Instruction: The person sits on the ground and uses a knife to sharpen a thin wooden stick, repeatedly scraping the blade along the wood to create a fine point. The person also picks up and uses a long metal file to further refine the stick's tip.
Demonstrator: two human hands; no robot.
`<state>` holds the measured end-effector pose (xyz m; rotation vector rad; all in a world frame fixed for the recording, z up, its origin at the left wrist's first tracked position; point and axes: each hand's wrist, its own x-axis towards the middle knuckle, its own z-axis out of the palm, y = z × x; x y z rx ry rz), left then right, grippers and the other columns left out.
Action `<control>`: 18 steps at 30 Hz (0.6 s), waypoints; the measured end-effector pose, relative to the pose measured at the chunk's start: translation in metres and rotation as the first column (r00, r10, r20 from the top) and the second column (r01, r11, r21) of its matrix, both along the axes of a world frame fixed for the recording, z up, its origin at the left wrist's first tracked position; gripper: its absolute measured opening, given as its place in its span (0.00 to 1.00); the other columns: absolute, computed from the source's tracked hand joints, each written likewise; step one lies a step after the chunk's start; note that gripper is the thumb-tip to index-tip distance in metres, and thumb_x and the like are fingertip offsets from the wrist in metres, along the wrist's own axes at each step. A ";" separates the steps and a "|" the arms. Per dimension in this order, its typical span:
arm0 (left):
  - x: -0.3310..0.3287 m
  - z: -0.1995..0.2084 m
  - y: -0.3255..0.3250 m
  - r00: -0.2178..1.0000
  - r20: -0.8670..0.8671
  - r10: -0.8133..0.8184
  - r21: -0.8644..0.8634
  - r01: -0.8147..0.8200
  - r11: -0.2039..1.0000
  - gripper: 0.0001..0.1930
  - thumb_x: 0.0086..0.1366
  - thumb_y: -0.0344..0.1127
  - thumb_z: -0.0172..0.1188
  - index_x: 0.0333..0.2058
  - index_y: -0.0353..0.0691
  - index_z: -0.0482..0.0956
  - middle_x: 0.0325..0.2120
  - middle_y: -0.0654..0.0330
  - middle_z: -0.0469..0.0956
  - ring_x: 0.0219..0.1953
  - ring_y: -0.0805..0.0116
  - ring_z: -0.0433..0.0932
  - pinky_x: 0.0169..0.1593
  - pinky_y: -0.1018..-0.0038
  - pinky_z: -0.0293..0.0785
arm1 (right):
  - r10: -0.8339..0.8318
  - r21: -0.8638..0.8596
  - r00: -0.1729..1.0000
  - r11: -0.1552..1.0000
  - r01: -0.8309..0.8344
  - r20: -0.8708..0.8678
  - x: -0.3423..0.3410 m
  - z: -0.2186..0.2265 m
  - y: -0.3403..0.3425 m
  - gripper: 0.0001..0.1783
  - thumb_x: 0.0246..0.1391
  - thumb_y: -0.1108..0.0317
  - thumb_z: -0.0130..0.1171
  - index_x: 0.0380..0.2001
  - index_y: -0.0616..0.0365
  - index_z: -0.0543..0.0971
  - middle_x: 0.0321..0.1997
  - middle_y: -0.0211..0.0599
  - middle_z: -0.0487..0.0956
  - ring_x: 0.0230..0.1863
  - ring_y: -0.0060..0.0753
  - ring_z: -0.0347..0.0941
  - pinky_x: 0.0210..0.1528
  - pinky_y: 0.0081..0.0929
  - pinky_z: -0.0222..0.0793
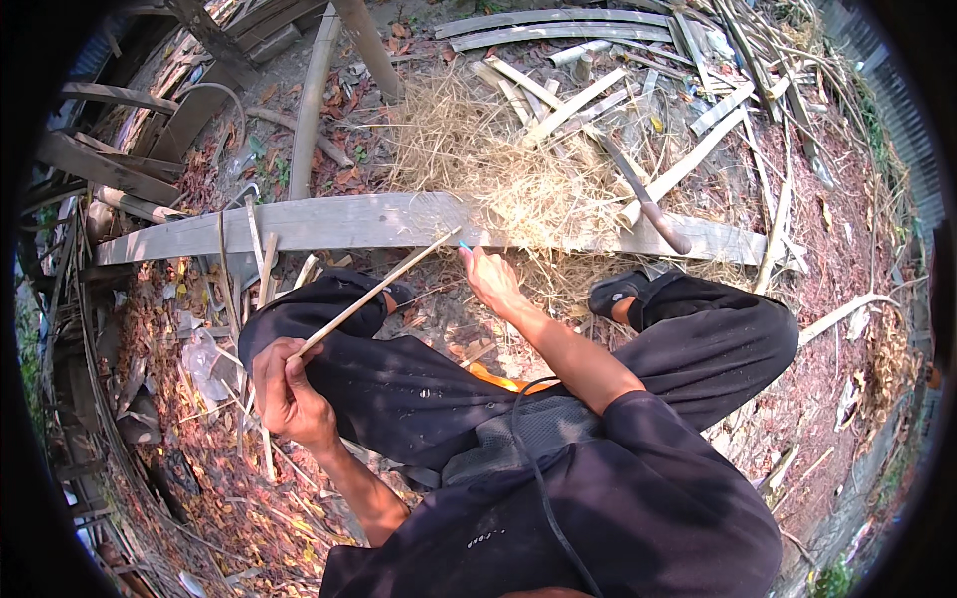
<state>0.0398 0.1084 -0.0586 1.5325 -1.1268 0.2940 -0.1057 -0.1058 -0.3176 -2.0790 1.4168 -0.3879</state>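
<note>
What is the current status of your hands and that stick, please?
Left fingers closed on slim stick. Right fingers at small blue item near stick's far end. Nearby clutter: straw, knife on plank.

Two hands (289,394) (491,281), one held stick (379,291), one machete (647,203) show.

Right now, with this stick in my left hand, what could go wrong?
First, the long knife lies loose on the plank, its handle near the edge by your right leg; a bump might knock it down. Second, the far tip of the stick is close to your right hand, so a slip of your left hand could jab it. Third, the black cable over your clothing might snag.
</note>
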 end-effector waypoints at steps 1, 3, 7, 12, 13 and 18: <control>-0.001 0.001 -0.004 1.000 -0.007 0.009 0.000 -0.009 1.000 0.09 0.67 0.25 0.53 0.32 0.22 0.76 0.29 0.50 0.75 0.29 0.65 0.77 0.30 0.74 0.81 | -0.036 0.053 0.997 0.998 0.040 -0.066 0.000 -0.001 0.003 0.21 0.65 0.51 0.42 0.37 0.58 0.74 0.29 0.61 0.78 0.31 0.63 0.76 0.35 0.52 0.73; 0.000 0.004 -0.004 1.000 -0.010 0.028 0.014 -0.028 1.000 0.09 0.67 0.25 0.53 0.32 0.21 0.76 0.29 0.51 0.75 0.28 0.65 0.77 0.30 0.74 0.80 | 0.010 -0.018 0.996 1.000 -0.012 -0.089 -0.009 -0.015 -0.002 0.21 0.65 0.51 0.43 0.32 0.59 0.72 0.28 0.62 0.77 0.29 0.64 0.76 0.33 0.54 0.73; 0.000 0.004 0.000 0.997 -0.023 0.080 0.030 -0.079 0.996 0.10 0.67 0.26 0.53 0.32 0.21 0.76 0.27 0.52 0.74 0.25 0.67 0.78 0.29 0.77 0.79 | -0.007 -0.019 0.994 1.000 0.009 0.109 -0.003 -0.008 -0.002 0.22 0.65 0.51 0.44 0.31 0.60 0.71 0.23 0.61 0.76 0.28 0.63 0.75 0.31 0.53 0.71; -0.005 0.002 -0.007 0.988 -0.075 0.132 -0.005 -0.133 0.991 0.09 0.67 0.25 0.54 0.36 0.20 0.77 0.28 0.53 0.73 0.24 0.67 0.79 0.29 0.77 0.80 | 0.219 0.016 0.962 0.974 -0.225 0.161 0.013 0.072 0.019 0.24 0.66 0.49 0.40 0.35 0.62 0.73 0.21 0.63 0.75 0.29 0.66 0.75 0.32 0.53 0.71; -0.006 0.003 -0.008 0.987 -0.078 0.140 -0.003 -0.141 0.990 0.09 0.67 0.24 0.54 0.37 0.20 0.77 0.28 0.53 0.73 0.24 0.66 0.79 0.29 0.77 0.80 | 0.143 0.025 0.984 0.989 -0.146 0.103 0.010 0.057 0.017 0.25 0.66 0.49 0.40 0.35 0.62 0.73 0.21 0.64 0.75 0.29 0.66 0.75 0.32 0.53 0.71; -0.015 0.006 -0.010 0.999 -0.031 0.040 -0.018 -0.041 0.999 0.10 0.68 0.25 0.52 0.38 0.20 0.77 0.29 0.53 0.73 0.24 0.66 0.80 0.29 0.77 0.81 | 0.034 0.108 0.993 0.993 -0.046 0.110 0.001 0.053 -0.007 0.28 0.66 0.48 0.37 0.34 0.63 0.75 0.26 0.66 0.76 0.32 0.70 0.74 0.35 0.54 0.71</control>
